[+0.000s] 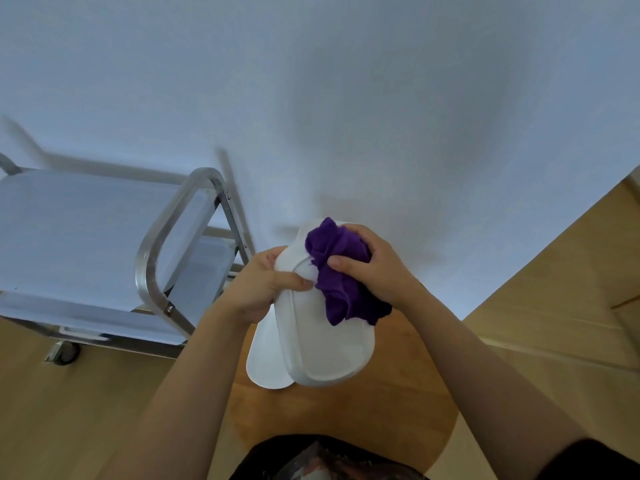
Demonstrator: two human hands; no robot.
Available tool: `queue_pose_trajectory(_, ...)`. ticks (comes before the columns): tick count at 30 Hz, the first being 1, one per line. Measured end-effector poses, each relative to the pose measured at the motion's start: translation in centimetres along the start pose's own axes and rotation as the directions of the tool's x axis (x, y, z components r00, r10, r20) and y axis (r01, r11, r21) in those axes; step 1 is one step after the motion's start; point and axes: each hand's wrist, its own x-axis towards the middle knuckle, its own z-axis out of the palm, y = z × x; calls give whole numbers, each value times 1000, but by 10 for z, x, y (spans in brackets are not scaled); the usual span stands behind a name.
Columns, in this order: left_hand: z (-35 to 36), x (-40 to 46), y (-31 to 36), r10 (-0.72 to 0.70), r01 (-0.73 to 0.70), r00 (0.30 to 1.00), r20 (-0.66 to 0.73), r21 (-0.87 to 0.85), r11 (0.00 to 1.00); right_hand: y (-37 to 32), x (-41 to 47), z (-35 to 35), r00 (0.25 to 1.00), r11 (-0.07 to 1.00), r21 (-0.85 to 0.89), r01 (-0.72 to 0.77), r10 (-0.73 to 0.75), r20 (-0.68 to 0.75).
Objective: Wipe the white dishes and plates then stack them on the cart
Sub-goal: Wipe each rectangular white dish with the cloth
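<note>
A long white oval dish [325,344] is held upside down in the air over a round wooden table [398,403]. My left hand [263,289] grips its left rim, thumb across the base. My right hand [367,268] clutches a bunched purple cloth [341,275] and presses it on the dish's upper base. A flat white plate [265,362] lies on the table beneath the dish, partly hidden by it. The metal cart [86,244] stands to the left, and the shelves that show hold nothing.
The cart's steel handle [162,237] curves up close to my left hand. Its wheel [64,353] rests on the wooden floor. A white wall fills the background. A wooden panel [571,289] runs along the right.
</note>
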Motion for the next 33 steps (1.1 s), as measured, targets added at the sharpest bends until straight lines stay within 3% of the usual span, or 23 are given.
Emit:
queue_pose_trajectory(7, -4, 6, 7, 122, -194, 964, -237, -310, 931, 41, -32, 15, 976, 972, 201, -124, 156, -149)
queue_pose_trajectory(12, 11, 9, -4, 18, -177, 932, -361, -412, 894, 47, -38, 34, 870, 899, 430, -83, 276, -408)
queue_pose_trajectory(15, 19, 9, -11, -56, -208, 896, -441, -528, 824, 41, -32, 22, 855, 897, 432, -90, 292, -429)
queue_pose_trajectory(17, 28, 13, -14, -130, -221, 868, -480, -607, 764, 38, -27, 24, 808, 844, 528, -94, 375, -454)
queue_pose_trajectory(20, 34, 14, -14, -181, -156, 869, -462, -601, 784, 36, -21, 22, 766, 795, 592, -134, 462, -448)
queue_pose_trajectory(24, 3, 1, -5, -97, -19, 976, -193, -525, 851, 29, -21, -18, 871, 863, 480, -156, 350, -346)
queue_pose_trajectory(27, -12, 4, 0, -192, 165, 981, -35, -380, 910, 19, -17, -38, 945, 943, 284, -173, 240, -222)
queue_pose_trajectory(29, -7, 6, 0, -290, 276, 957, 0, -302, 912, 12, -12, -43, 959, 967, 168, -189, 219, -180)
queue_pose_trajectory(31, 1, 8, -4, -293, 280, 956, 16, -352, 893, 9, -11, -43, 949, 978, 58, -201, 209, -234)
queue_pose_trajectory(33, 5, 11, -9, -228, 210, 974, 6, -408, 888, 11, -12, -31, 900, 975, -81, -206, 156, -406)
